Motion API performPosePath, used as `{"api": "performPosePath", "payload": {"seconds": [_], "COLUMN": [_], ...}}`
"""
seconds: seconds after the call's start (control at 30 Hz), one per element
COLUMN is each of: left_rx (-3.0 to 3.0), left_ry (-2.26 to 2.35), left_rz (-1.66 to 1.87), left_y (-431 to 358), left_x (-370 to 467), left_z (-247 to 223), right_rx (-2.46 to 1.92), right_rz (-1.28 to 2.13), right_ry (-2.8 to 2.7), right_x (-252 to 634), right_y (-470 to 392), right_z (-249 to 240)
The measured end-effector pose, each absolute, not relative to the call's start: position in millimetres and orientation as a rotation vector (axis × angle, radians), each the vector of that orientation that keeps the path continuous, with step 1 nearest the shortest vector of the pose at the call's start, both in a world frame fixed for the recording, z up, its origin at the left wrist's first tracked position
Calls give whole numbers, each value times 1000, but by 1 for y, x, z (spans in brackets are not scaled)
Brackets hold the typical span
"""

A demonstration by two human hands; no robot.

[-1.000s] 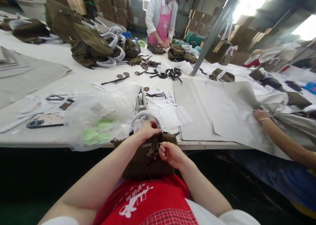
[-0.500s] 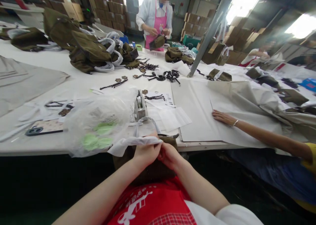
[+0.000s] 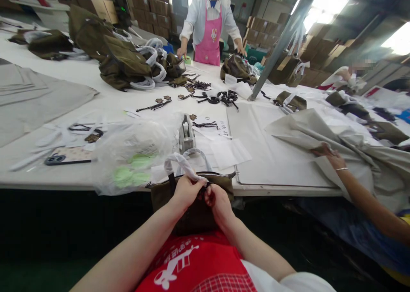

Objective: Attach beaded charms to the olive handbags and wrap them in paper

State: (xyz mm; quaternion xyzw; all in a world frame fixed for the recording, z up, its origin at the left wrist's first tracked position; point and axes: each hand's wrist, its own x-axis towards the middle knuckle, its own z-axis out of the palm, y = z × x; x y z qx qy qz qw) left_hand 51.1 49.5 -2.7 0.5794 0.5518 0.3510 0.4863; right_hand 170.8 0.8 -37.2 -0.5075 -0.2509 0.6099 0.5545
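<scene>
An olive-brown bag with an open-looking zipper edge leans against the table's front edge, close to the red apron. My left hand is closed on the bag's handle, which is wrapped in white paper. Beside it, my right hand pinches something small and dark at the handle's end; its shape is too small to make out. Just beyond the bag stands a metal tape dispenser. Left of that lies a clear plastic bag with green pieces inside.
A phone lies on the white table at left. Olive bags are piled behind, with dark braided cords nearer. At right a co-worker's hand grips grey sheeting. A metal post rises beyond.
The wrapped handle now stands up in an arch from my left hand, and more of the bag shows. The co-worker's hand at right has lifted the sheeting's edge. The person opposite has spread both arms.
</scene>
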Motion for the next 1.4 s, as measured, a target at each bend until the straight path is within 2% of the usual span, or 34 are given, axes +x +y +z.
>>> {"api": "performPosePath", "payload": {"seconds": [0.17, 0.33, 0.4, 0.5, 0.67, 0.9, 1.07, 1.13, 1.27, 1.4], "left_rx": [1884, 1610, 1546, 1754, 2172, 1648, 1213, 1084, 1109, 1138], "left_ry": [1220, 1330, 1333, 1283, 1186, 1262, 1261, 1283, 1301, 1291], "left_rz": [931, 969, 927, 862, 855, 984, 958, 906, 933, 1032], "left_y": [40, 38, 37, 34, 32, 42, 48, 51, 57, 56], "left_x": [45, 43, 41, 40, 40, 42, 44, 43, 37, 29], "left_z": [-7, -16, -17, -13, -3, -16, -26, -31, -41, -40], "right_rx": [-1124, -980, -1031, -1256, -1460, -1348, -1354, -1464, -1610, -1652], "right_rz": [1578, 1653, 1691, 1751, 1585, 1403, 1410, 1222, 525, 477], "right_ry": [-431, -383, -486, -812, -1162, -966, -976, -1116, -1277, -1581], "right_x": [174, 176, 184, 201, 216, 197, 199, 211, 246, 262], "right_y": [6, 1, 2, 8, 20, 14, 10, 12, 38, 97], "right_z": [-29, -30, -32, -29, -22, -41, -41, -29, 4, 18]}}
